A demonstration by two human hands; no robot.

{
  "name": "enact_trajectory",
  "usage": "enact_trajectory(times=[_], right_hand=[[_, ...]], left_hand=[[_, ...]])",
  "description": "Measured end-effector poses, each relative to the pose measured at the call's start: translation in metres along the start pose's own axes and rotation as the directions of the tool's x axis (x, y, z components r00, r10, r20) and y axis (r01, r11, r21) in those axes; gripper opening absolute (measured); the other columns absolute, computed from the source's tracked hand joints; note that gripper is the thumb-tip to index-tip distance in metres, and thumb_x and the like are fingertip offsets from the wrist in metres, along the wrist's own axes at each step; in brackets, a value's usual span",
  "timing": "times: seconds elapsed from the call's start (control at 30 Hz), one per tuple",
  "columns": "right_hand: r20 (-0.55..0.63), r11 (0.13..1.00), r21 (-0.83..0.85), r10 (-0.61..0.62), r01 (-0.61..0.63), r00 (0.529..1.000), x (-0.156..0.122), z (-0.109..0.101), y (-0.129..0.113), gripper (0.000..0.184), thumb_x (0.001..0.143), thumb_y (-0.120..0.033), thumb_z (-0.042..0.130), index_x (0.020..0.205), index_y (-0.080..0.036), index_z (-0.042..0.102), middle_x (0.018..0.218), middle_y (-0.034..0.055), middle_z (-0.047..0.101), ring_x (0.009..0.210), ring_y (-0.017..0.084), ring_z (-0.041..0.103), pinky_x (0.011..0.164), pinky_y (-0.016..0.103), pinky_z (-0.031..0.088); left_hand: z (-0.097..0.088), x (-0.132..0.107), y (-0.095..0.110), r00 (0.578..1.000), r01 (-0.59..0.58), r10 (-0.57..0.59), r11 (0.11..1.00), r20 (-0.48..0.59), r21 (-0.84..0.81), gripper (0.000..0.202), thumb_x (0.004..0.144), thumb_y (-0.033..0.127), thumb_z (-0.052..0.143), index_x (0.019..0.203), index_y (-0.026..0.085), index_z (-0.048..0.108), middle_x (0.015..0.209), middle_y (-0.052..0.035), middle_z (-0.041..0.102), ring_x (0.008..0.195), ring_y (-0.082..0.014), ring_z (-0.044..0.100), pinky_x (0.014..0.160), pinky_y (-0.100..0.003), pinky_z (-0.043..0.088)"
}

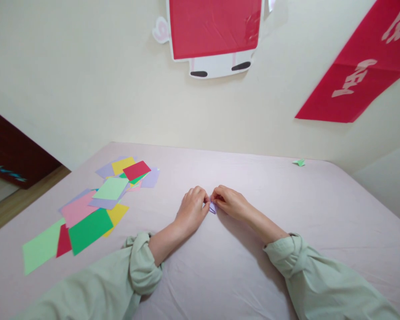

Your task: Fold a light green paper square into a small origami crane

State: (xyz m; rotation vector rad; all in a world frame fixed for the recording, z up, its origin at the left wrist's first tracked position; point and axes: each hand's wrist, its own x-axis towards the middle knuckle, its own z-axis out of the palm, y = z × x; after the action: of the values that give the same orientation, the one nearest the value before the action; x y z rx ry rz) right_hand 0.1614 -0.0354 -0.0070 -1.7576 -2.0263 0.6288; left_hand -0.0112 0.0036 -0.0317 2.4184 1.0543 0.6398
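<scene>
A small folded purple paper (pixel 213 207) sits between my two hands at the middle of the table. My left hand (pixel 194 205) pinches its left side between thumb and fingers. From the other side, my right hand (pixel 231 201) grips it with bent fingers close to the left fingertips. Most of the paper is hidden behind the fingers; a pointed lower part shows below them.
Loose coloured paper sheets, among them a green sheet (pixel 90 231) and a red one (pixel 137 170), overlap on the left of the cloth-covered table (pixel 253 280). A small folded green paper (pixel 299 163) lies near the far right edge. Behind stands a wall (pixel 126 98).
</scene>
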Motion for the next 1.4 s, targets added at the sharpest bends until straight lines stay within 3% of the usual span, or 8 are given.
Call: enact_trajectory(times=[0.6, 1.07, 1.23, 1.4], right_hand=[[-0.055, 1.0, -0.014, 0.015, -0.015, 0.998, -0.005, 0.008, -0.006, 0.015, 0.083, -0.008, 0.05, 0.088, -0.02, 0.057, 0.084, -0.0008, 0.057, 0.072, 0.012, 0.051, 0.065, 0.022, 0.033], [-0.092, 0.997, 0.001, -0.08, 0.081, 0.993, -0.023, 0.012, -0.002, 0.02, 0.081, -0.004, 0.051, 0.093, -0.019, 0.057, 0.087, 0.0004, 0.053, 0.068, 0.012, 0.049, 0.064, 0.023, 0.035], [-0.098, 0.987, 0.008, -0.158, 0.16, 0.982, -0.033, 0.008, -0.002, 0.025, 0.08, 0.0, 0.051, 0.094, -0.019, 0.06, 0.093, 0.0032, 0.058, 0.08, 0.015, 0.054, 0.072, 0.025, 0.041], [-0.077, 0.978, -0.093, -0.196, 0.188, 0.978, -0.043, 0.005, -0.006, 0.032, 0.084, 0.0, 0.051, 0.104, -0.021, 0.064, 0.104, 0.0057, 0.064, 0.096, 0.018, 0.058, 0.084, 0.031, 0.044]], left_hand=[[-0.002, -0.001, 0.005, 1.0, -0.003, 0.003, 0.997, -0.002, 0.076, 0.008, 0.085, 0.014, 0.055, 0.083, 0.02, 0.053, 0.094, -0.003, 0.057, 0.091, -0.0198, 0.051, 0.081, -0.034, 0.041], [-0.001, 0.001, 0.003, 1.0, 0.003, -0.003, 0.999, 0.006, 0.046, 0.008, 0.084, 0.013, 0.057, 0.081, 0.02, 0.053, 0.092, -0.0028, 0.058, 0.09, -0.0195, 0.052, 0.08, -0.033, 0.042], [-0.003, 0.001, 0.005, 1.0, 0.001, -0.001, 0.999, 0.007, 0.043, 0.009, 0.083, 0.013, 0.056, 0.08, 0.02, 0.054, 0.092, -0.003, 0.057, 0.09, -0.0191, 0.052, 0.08, -0.033, 0.042], [-0.002, 0.0, 0.003, 1.0, -0.007, 0.007, 0.999, 0.003, 0.042, 0.007, 0.084, 0.014, 0.056, 0.081, 0.02, 0.055, 0.092, -0.003, 0.057, 0.09, -0.0193, 0.052, 0.081, -0.033, 0.042]])
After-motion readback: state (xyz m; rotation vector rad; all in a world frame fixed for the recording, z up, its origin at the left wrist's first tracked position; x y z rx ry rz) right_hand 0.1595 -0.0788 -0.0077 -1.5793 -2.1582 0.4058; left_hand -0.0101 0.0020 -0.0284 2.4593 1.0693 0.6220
